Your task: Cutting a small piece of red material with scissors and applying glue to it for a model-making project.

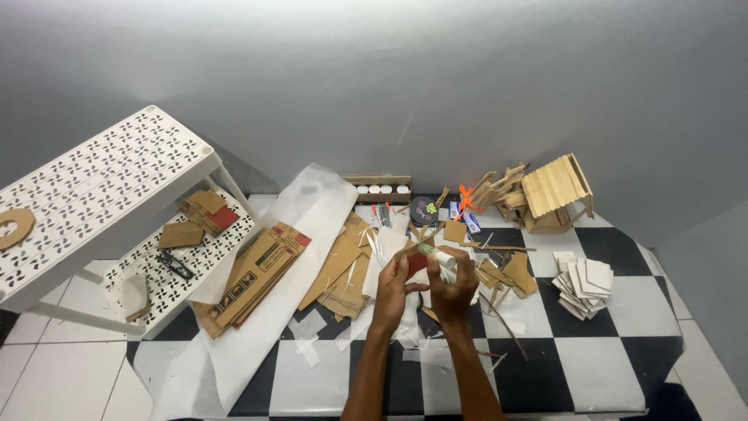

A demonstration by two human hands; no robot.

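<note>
Between the two hands, raised above a checkered floor [545, 366], a small red piece [417, 262] and a pale tube-like stick [438, 254] were held together. The left hand [392, 286] was closed on the red piece from below, and the right hand [455, 287] pinched the pale stick against it from the other side; what the stick was could not be told. Just under the grip lay white paper scraps [425, 355] and thin wooden sticks [506, 323]. To the left of the grip sat flattened cardboard [257, 273] on a long white sheet [257, 343]. Beyond the grip, near the wall, stood a small wooden model house [553, 195]; to the right, a stack of white cards [584, 284]. Farther left was a white perforated shelf [93, 187].

The hold looked tight but small, so a slip seemed likely to drop the red piece into the scraps below, where it would be hard to find. Anything wet or sticky on the stick could also have smeared onto the fingers.
</note>
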